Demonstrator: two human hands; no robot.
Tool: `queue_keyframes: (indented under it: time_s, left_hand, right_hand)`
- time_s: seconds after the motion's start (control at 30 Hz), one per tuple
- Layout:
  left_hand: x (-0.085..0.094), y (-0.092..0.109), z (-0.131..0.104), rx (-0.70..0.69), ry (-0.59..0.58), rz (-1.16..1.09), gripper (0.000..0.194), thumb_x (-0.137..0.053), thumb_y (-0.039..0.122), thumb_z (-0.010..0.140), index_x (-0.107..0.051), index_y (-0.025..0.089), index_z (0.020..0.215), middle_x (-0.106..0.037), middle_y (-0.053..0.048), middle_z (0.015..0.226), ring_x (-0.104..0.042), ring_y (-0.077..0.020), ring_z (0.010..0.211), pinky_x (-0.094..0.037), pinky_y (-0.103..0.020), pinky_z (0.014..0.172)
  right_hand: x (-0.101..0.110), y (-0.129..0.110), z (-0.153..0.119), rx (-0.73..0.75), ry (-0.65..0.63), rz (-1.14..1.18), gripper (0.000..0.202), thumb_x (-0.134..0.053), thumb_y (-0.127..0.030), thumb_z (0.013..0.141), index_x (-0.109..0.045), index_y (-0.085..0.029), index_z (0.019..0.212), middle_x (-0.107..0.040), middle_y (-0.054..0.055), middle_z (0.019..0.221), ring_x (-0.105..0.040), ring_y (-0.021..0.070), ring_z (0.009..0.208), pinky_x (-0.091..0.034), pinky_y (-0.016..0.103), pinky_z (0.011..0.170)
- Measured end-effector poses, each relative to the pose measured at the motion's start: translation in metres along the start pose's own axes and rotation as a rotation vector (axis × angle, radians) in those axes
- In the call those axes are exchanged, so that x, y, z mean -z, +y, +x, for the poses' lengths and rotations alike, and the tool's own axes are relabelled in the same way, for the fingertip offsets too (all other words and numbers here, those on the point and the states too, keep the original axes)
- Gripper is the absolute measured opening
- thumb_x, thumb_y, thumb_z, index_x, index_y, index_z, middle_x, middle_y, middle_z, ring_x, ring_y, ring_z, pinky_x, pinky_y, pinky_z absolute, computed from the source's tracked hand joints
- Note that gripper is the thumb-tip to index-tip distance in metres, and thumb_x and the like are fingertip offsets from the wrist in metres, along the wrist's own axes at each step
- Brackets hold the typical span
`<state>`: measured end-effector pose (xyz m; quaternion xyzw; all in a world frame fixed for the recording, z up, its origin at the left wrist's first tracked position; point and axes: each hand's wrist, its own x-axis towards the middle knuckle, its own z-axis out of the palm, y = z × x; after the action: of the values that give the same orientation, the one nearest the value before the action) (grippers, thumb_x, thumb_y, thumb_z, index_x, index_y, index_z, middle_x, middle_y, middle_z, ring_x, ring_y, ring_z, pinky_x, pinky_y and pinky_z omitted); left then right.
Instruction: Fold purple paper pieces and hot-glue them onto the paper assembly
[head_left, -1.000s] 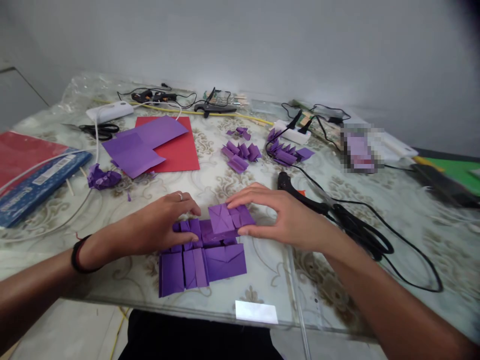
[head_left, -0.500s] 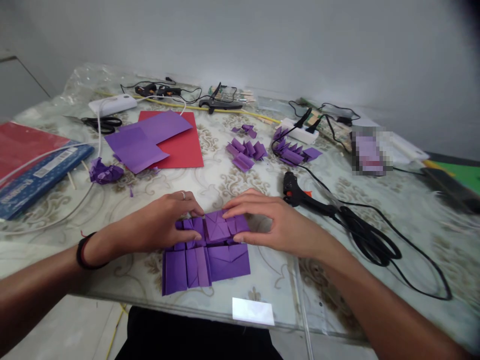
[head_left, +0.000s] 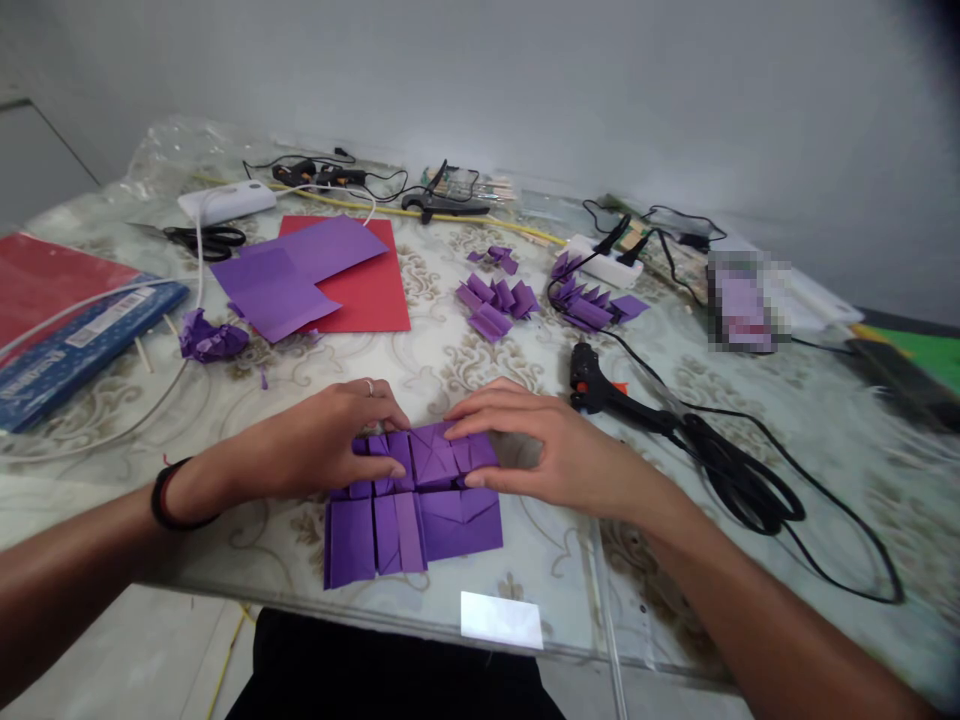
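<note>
Several folded purple paper pieces lie side by side in two rows near the table's front edge. My left hand [head_left: 322,440] has its thumb and fingers pinched on the folded paper piece [head_left: 382,485] at the upper left. Thumb and fingertips of my right hand [head_left: 574,447] grip the upper right folded piece [head_left: 433,455], which sits close against its left neighbour. Below them, flat on the table, are a lower left piece [head_left: 352,540] and a lower right piece [head_left: 459,528]. My fingers hide parts of the upper row.
A black glue gun [head_left: 600,385] with a coiled cable lies to the right. Small purple paper pieces [head_left: 499,295] are behind my hands. Purple sheets [head_left: 277,295] overlap a red sheet [head_left: 386,290], with crumpled purple paper [head_left: 214,337] and scissors [head_left: 206,240] at the left.
The upper right piece now lies flatter and closer in line with the lower row. Both hands keep their grip in nearly the same place; the view has shifted slightly.
</note>
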<state>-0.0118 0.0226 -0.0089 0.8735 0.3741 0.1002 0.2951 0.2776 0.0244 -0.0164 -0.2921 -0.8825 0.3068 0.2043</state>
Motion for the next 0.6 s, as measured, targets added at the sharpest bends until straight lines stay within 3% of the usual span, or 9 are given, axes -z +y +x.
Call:
queue_keyframes:
  time_s: [0.17,0.43,0.6]
  left_hand:
    - [0.001,0.004,0.000,0.012,0.006,0.006,0.036,-0.080,0.027,0.092,-0.072,0.019,0.126,-0.073,-0.007,0.117,-0.071,-0.0248,0.104,-0.054,-0.038,0.097]
    - [0.000,0.004,0.000,-0.040,0.000,-0.052,0.025,-0.077,0.021,0.094,-0.074,0.017,0.119,-0.073,-0.007,0.116,-0.071,-0.0239,0.107,-0.055,-0.038,0.097]
    - [-0.004,0.012,0.003,0.006,0.005,-0.020,0.030,-0.078,0.030,0.095,-0.074,0.019,0.123,-0.072,-0.009,0.118,-0.070,-0.0282,0.111,-0.055,-0.045,0.101]
  right_hand:
    - [0.000,-0.002,0.002,0.012,-0.005,-0.004,0.030,-0.083,-0.038,0.092,-0.080,-0.024,0.118,-0.077,0.009,0.125,-0.068,0.0264,0.118,-0.052,0.046,0.106]
    - [0.000,-0.002,0.002,0.012,-0.021,-0.027,0.029,-0.083,-0.038,0.093,-0.080,-0.026,0.119,-0.077,0.009,0.125,-0.068,0.0280,0.118,-0.052,0.048,0.106]
    - [-0.003,0.000,0.003,0.038,-0.011,-0.035,0.030,-0.084,-0.038,0.091,-0.080,-0.023,0.117,-0.077,0.010,0.124,-0.067,0.0289,0.118,-0.052,0.048,0.106]
